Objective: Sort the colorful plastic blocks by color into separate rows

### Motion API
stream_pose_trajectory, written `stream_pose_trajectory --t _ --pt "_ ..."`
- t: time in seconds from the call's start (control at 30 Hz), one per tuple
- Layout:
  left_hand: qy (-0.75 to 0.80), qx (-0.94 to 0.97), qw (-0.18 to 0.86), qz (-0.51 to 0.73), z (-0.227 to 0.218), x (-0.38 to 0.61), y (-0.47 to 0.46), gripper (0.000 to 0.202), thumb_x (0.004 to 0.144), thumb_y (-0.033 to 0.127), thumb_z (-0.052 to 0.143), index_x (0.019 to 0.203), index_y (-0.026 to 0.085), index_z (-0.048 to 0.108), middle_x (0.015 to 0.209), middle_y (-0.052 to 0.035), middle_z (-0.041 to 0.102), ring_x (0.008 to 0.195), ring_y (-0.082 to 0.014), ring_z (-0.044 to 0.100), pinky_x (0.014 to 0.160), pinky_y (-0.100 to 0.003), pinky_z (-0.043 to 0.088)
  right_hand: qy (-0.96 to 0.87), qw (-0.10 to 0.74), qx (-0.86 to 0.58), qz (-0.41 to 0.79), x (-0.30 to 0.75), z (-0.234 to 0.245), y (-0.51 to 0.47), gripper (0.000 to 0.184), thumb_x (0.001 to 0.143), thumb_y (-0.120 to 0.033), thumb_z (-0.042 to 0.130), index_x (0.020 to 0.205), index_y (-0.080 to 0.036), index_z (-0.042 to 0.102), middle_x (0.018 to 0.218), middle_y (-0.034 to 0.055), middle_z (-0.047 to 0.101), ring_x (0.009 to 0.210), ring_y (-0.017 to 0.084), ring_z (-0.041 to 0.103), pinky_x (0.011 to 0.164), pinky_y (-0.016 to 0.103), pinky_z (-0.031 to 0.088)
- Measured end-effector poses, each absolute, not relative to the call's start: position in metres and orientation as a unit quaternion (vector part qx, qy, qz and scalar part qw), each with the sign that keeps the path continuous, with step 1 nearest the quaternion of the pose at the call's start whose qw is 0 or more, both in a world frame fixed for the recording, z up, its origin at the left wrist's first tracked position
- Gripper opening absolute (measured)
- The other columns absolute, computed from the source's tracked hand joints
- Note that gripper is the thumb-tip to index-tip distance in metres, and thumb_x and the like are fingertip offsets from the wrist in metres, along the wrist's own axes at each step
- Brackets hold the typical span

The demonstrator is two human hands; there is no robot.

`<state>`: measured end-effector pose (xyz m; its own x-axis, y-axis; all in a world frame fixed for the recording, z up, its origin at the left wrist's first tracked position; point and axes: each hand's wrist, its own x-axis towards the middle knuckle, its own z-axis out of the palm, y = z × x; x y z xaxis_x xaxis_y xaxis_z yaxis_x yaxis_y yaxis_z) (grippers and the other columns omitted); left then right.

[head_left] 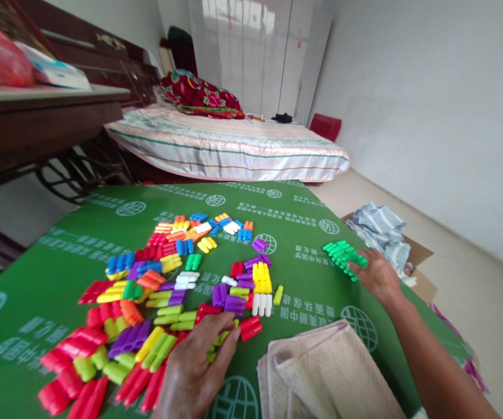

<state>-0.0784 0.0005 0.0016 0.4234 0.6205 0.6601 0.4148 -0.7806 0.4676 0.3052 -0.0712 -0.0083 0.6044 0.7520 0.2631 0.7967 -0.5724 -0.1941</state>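
Note:
Small tube-shaped plastic pieces, many joined side by side in short rows, lie across the left and middle of the green table. My left hand (201,361) is low over the front of this pile, thumb and fingers closed around lime-green tube pieces (217,343) that they partly cover. Right beside its fingertips is a red piece (250,329). Off to the right, my right hand (378,274) has its thumb and fingers on the near end of a group of green tube pieces (341,257), set apart from the mixed colours.
A folded beige cloth (321,369) lies at the table's front edge, between my arms. Beyond the green tabletop (295,203) stands a bed (234,145). A cardboard box (417,250) holding striped fabric (380,230) is on the floor at right. A dark wooden desk (46,110) stands left.

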Motion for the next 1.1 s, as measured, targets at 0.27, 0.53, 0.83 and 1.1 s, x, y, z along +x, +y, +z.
stream_pose_trajectory --t 0.27,0.53,0.83,1.1 --pt "0.433 0.752 0.119 0.482 0.01 -0.095 0.006 0.014 0.083 0.028 0.061 0.094 0.019 0.065 0.08 0.0007 0.071 0.068 -0.0113 0.068 0.065 -0.019 0.056 -0.573 0.266 -0.771 -0.085 0.216 -0.006 -0.06 0.031 0.086 -0.038 0.049 0.098 -0.018 0.068 0.105 0.0099 0.067 0.093 0.024 0.064 0.085 0.037 0.05" --pt "0.579 0.566 0.183 0.557 0.0 -0.125 0.029 0.035 0.079 0.038 0.06 0.108 0.018 0.062 0.1 -0.0082 0.069 0.088 -0.0198 0.068 0.076 -0.032 0.057 -0.703 0.243 -0.663 0.087 0.103 0.016 -0.022 0.019 0.085 -0.023 0.053 0.097 -0.021 0.069 0.101 0.0052 0.068 0.094 0.019 0.061 0.087 0.032 0.046" --pt "0.601 0.458 0.225 0.616 -0.001 -0.144 0.038 0.044 0.073 0.039 0.061 0.111 0.017 0.059 0.108 -0.0118 0.066 0.102 -0.0239 0.064 0.084 -0.037 0.056 -0.789 0.092 -0.603 0.074 0.039 0.034 0.07 0.023 0.089 -0.02 0.047 0.102 -0.021 0.066 0.105 0.0057 0.065 0.1 0.018 0.06 0.082 0.026 0.044" --pt "0.633 0.465 0.16 0.598 -0.01 -0.164 0.045 0.039 0.075 0.037 0.058 0.108 0.017 0.06 0.111 -0.011 0.064 0.101 -0.0239 0.063 0.085 -0.038 0.055 -0.759 0.019 -0.646 0.075 0.009 0.019 0.122 0.026 0.085 -0.022 0.052 0.106 -0.014 0.066 0.113 0.0154 0.064 0.106 0.026 0.06 0.083 0.033 0.048"
